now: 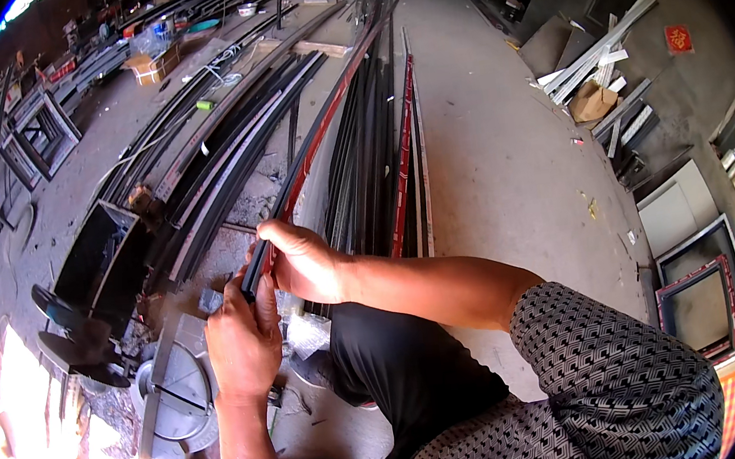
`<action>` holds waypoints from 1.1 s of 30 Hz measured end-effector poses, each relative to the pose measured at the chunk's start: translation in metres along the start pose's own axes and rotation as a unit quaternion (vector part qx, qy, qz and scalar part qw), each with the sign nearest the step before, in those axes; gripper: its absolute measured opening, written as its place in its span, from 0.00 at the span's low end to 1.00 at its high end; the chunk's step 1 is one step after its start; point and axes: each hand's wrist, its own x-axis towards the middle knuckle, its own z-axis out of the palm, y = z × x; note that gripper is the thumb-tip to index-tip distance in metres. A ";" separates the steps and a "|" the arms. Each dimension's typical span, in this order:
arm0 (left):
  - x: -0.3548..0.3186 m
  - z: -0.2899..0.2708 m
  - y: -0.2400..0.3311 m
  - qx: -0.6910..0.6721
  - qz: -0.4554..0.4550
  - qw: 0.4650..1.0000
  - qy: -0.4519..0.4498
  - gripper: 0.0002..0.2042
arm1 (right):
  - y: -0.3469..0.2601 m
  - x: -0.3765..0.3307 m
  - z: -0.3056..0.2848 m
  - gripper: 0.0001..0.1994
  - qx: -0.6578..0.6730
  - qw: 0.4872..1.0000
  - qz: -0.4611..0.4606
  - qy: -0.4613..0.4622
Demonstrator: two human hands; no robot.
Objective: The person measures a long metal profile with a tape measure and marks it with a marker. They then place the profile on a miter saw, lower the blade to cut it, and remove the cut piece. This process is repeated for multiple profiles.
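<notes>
A long dark profile bar [297,185] with a red strip along one side runs from my hands away toward the far end of the room. My left hand [243,334] is closed on its near end, with the thumb along its side. Just beyond, my right hand [303,257] grips the same bar, thumb on top. Below and left of my hands sits the round metal base of a cutting saw [178,401]; the bar's end is above it and to its right. The fingers partly hide the bar's tip.
Many dark profiles [363,153] lie lengthwise on the floor, one with a red strip [403,162]. An open dark box [94,252] stands left. White offcuts [605,48] and a cardboard box [593,101] are at the right wall, with frames [701,291] leaning nearer.
</notes>
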 end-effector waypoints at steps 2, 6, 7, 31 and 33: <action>0.001 0.000 0.003 0.005 0.004 1.000 0.007 0.17 | -0.001 0.001 -0.002 0.08 0.005 1.000 0.003 -0.003; 0.002 0.001 0.007 0.023 -0.001 1.000 0.018 0.18 | -0.003 0.000 -0.003 0.09 -0.019 0.999 0.011 0.026; 0.003 0.001 0.008 0.027 -0.011 0.999 0.013 0.19 | -0.003 -0.001 -0.002 0.10 -0.022 0.999 0.011 0.026; -0.051 -0.042 -0.006 0.346 0.208 0.914 -0.037 0.17 | -0.020 0.021 -0.010 0.18 0.103 0.964 0.008 0.243; -0.073 -0.050 -0.011 0.347 0.222 0.910 -0.051 0.17 | -0.021 0.030 -0.021 0.18 0.107 0.957 -0.016 0.270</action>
